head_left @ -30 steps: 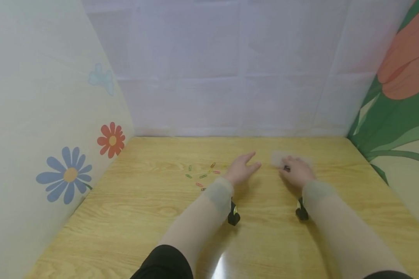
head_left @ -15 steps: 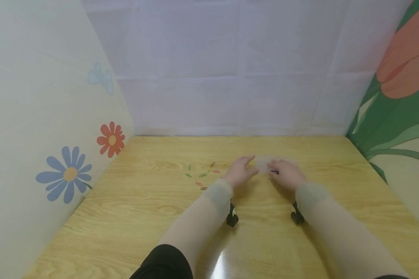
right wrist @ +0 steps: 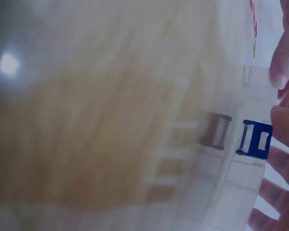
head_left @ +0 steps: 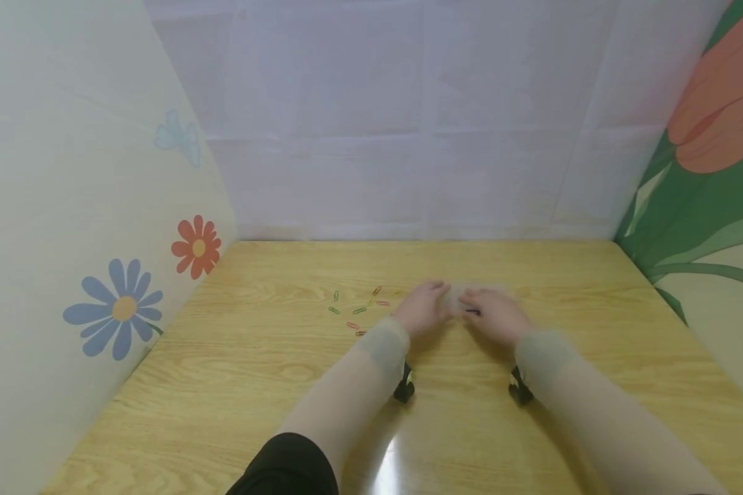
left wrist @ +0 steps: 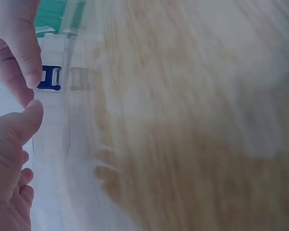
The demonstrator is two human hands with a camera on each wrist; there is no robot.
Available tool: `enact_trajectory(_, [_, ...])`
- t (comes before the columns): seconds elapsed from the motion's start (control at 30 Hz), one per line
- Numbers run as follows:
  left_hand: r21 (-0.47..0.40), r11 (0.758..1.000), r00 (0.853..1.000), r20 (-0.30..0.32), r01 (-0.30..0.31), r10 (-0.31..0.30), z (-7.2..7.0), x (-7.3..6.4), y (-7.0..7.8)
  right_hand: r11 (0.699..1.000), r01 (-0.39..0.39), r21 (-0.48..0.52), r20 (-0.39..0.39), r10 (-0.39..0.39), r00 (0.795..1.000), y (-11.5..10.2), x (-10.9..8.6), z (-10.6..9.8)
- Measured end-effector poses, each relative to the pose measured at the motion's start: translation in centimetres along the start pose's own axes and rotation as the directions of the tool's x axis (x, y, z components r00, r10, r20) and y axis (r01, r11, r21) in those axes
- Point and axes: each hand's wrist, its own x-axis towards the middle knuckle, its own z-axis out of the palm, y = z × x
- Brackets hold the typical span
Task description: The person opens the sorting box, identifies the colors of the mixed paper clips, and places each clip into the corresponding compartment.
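A clear plastic box (head_left: 456, 298) with a dark blue latch (right wrist: 256, 139) is between my two hands, low over the wooden table. My right hand (head_left: 498, 317) grips the box's right part, its thumb beside the latch and its fingers behind the box. At the box's left end is my left hand (head_left: 422, 311), the thumb (left wrist: 31, 118) on the near side and the fingers beyond, seeming to hold that end. The box looks closed; its contents cannot be made out. Several coloured paper clips (head_left: 352, 325) lie scattered on the table left of my left hand.
The wooden table (head_left: 272, 385) reaches back to a white cloth backdrop (head_left: 371, 137). Flower-printed panels stand on the left (head_left: 99, 206) and right (head_left: 706, 227). A bright reflection lies on the tabletop between my forearms.
My right hand has moved left with the box, bringing it to my left hand. The left hand has stayed nearly in place, its thumb and fingers coming round the box's end. The paper clips have not moved.
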Motion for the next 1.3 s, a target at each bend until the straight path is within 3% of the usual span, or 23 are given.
enact_trajectory(0.23, [0.141, 0.987, 0.995, 0.068, -0.082, 0.073, -0.4, -0.6, 0.2, 1.000, 0.014, 0.010, 0.018, -0.014, 1.000, -1.0, -0.2, 0.0])
enact_trajectory(0.4, [0.232, 0.968, 0.995, 0.064, -0.091, 0.078, -0.2, -0.5, 0.2, 0.999, 0.027, 0.045, -0.001, -0.027, 1.000, -0.7, -0.3, 0.1])
enact_trajectory(0.57, [0.237, 0.968, 0.996, 0.047, -0.083, 0.074, -0.1, -0.5, 0.1, 0.992, 0.009, 0.128, 0.015, -0.011, 1.000, -0.2, -0.7, -0.4])
enact_trajectory(0.83, [0.186, 0.979, 0.996, 0.036, -0.086, 0.081, -0.3, -0.6, 0.1, 0.969, -0.088, 0.232, 0.052, 0.078, 0.996, 0.4, -1.2, -0.6])
enact_trajectory(1.3, [0.236, 0.968, 0.996, 0.056, -0.084, 0.073, -0.2, -0.4, 0.3, 0.967, -0.150, 0.208, 0.015, 0.150, 0.989, 0.3, -0.5, -0.1])
